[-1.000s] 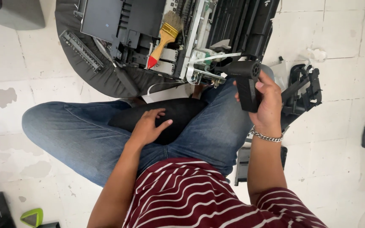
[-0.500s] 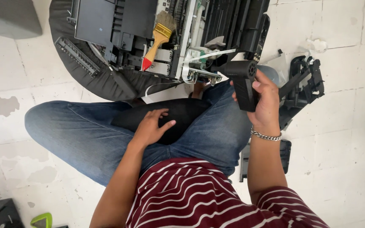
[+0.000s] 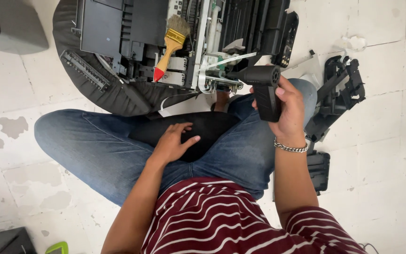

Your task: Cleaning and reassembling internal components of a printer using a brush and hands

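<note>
My right hand (image 3: 290, 110) grips a black pistol-shaped hand blower (image 3: 263, 89), its nozzle turned toward the white inner parts of an opened black printer (image 3: 165, 33) that lies on a dark cloth (image 3: 118, 96) in front of my crossed legs. My left hand (image 3: 172, 141) lies flat, fingers apart, on a black cloth (image 3: 207, 127) across my lap and holds nothing. A paintbrush (image 3: 171, 44) with a wooden handle, red tip and pale bristles lies on top of the printer.
Black plastic printer parts (image 3: 337, 91) lie on the white tiled floor to my right, with another black piece (image 3: 318, 169) beside my knee. A grey box (image 3: 5, 26) stands at the far left. A green object (image 3: 57, 248) pokes in at the bottom left.
The view has shifted slightly, so the printer and brush sit a little lower and to the right. My right hand stays on the blower, and my left hand stays on my lap.
</note>
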